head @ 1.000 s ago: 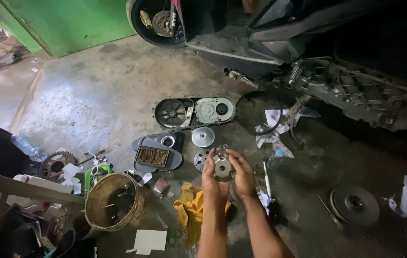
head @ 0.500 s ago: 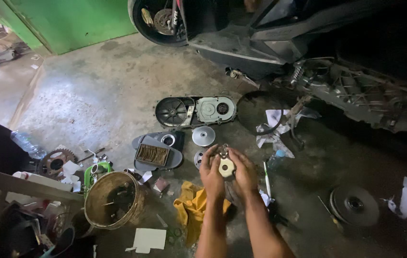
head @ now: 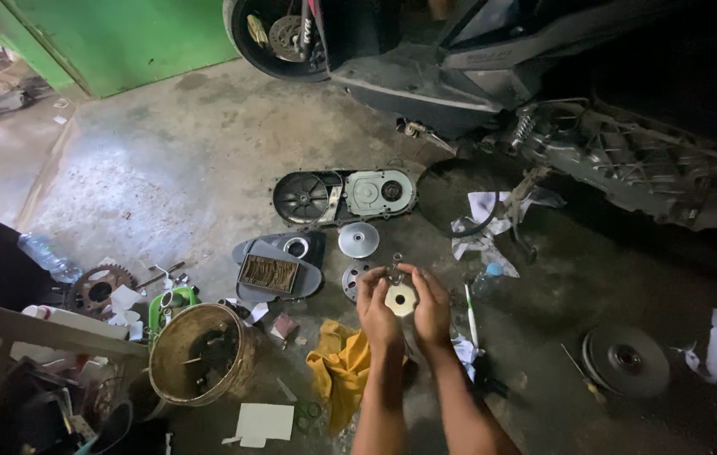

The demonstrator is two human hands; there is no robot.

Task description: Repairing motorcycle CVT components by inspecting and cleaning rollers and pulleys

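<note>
1. Dirty concrete floor [head: 165, 177] of a bike workshop, w/ parts spread out by a scooter [head: 460, 67].
2. Small pale round disc [head: 400, 298] w/ a hole in the middle sits up in the air between both hands, just above the floor parts.
3. Left hand [head: 375, 305] curls round its left edge; right hand [head: 431, 305] curls round its right edge. Both hold it w/ fingertips, not wide open.
4. Best to keep it flat, grip the rim only & turn it slow, I think.
5. Below: silver pulley plate [head: 358, 239], black engine cover [head: 343, 195].
6. Further out: yellow rag [head: 340, 371], rusty bucket [head: 198, 354], clutch drum [head: 626, 361].
</note>
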